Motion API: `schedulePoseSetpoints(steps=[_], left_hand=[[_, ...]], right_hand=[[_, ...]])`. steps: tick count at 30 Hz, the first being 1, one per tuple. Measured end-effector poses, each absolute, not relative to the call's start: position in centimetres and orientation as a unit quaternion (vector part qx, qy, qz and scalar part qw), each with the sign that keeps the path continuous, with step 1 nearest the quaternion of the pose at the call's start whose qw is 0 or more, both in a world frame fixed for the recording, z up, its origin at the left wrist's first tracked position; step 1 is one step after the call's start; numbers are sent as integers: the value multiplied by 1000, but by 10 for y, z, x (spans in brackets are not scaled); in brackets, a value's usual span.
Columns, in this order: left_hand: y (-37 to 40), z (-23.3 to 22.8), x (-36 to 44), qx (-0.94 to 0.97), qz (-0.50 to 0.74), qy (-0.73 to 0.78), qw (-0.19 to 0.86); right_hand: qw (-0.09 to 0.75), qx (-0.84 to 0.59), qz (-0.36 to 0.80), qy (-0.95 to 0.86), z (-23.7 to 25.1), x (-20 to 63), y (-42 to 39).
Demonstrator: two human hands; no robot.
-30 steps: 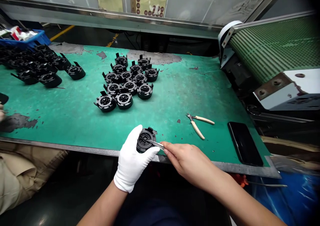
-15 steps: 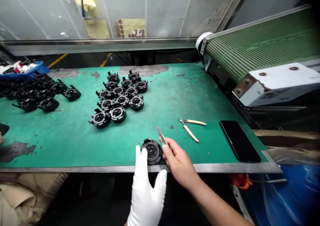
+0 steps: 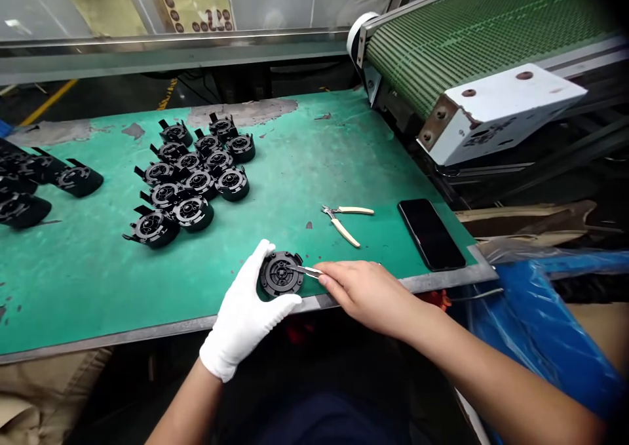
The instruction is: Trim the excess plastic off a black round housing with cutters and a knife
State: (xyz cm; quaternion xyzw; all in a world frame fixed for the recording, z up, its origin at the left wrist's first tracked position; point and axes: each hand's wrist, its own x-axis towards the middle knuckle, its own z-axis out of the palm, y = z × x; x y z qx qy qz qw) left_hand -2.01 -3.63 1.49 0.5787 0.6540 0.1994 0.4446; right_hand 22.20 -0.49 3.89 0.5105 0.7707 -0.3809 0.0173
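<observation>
Left hand (image 3: 243,314), gloved, clamps the black part (image 3: 281,274) at the table (image 3: 98,288) edge. Right hand (image 3: 366,291), at three o'clock, pinches a blade (image 3: 304,270) lying toward nine o'clock, tip on the part's face.

No text, brand or number is showing clearly enough to be read. A yellowish sheet (image 3: 196,2) is hanging on the wall panel behind the table, carrying rows of dark round stickers, but whatever is printed on them is staying too small and blurred.
</observation>
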Motion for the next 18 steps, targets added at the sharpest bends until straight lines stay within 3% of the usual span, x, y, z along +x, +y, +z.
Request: schedulePoseSetpoints(steps=[18], left_hand=[[-37,7,-22,624,202,639,401]], right_hand=[[56,481,-368,794,42,225,4]])
